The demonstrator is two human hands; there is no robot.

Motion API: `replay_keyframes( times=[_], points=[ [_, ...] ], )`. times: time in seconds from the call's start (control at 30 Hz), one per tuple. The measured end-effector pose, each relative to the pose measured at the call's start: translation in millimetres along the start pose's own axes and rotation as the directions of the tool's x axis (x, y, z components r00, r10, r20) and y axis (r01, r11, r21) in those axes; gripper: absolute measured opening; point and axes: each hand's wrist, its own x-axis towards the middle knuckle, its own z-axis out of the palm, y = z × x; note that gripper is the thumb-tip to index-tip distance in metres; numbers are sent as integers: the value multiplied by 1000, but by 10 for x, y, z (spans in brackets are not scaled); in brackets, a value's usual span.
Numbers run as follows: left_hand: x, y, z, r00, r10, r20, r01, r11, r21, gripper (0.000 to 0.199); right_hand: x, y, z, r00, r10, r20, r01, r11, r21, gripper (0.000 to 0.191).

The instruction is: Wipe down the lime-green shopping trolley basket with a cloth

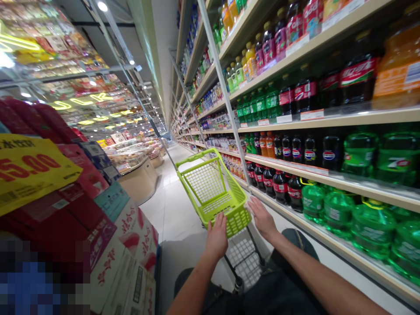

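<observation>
A lime-green shopping cart [235, 213] stands in the aisle between my knees, its basket wall a plastic grid. Nothing shows inside the basket. My left hand [217, 235] lies at the basket's near left side, fingers stretched out over the rim and holding nothing. At the near right corner is my right hand [263, 219], open, with its fingers extended beside the basket wall. Whether the right fingertips touch the plastic, I cannot tell. Below the basket, a wire lower rack [244, 258] and black wheels show between my legs.
Tall shelves [285, 164] of soda bottles line the right side, with large green bottles [372, 227] at the bottom. Stacked drink cartons [123, 262] and a yellow price sign [36, 173] crowd the left. The tiled floor [170, 188] runs ahead past a display counter [139, 181].
</observation>
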Motion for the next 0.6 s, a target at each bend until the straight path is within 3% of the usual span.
replay_keyframes(
  times=[0.1,0.23,0.3,0.37,0.43,0.5,0.6],
  points=[
    [-8,39,-34,999,-23,29,23,1000,-10,71,154,1,45,1000,13,-6,-13,1000,6,46],
    [-35,-4,-43,999,-15,28,16,999,-34,72,-424,130,185,988,19,153,-19,1000,0,50],
    [-30,-46,-37,1000,-23,16,24,999,-39,74,-528,133,180,989,22,148,-22,1000,1,48],
    [-17,-72,-30,998,-59,9,60,998,-37,74,-309,57,106,998,14,67,-16,1000,21,45],
    [-10,-76,-22,996,-89,15,89,996,-28,73,81,-44,29,1000,-10,-16,10,999,47,42],
    [-16,-65,-13,995,-92,28,93,995,-23,72,348,-100,10,999,-13,-42,14,999,45,42],
    [-46,-54,0,997,-75,23,76,997,-31,73,173,-27,74,999,34,25,-34,999,14,45]
  ],
)
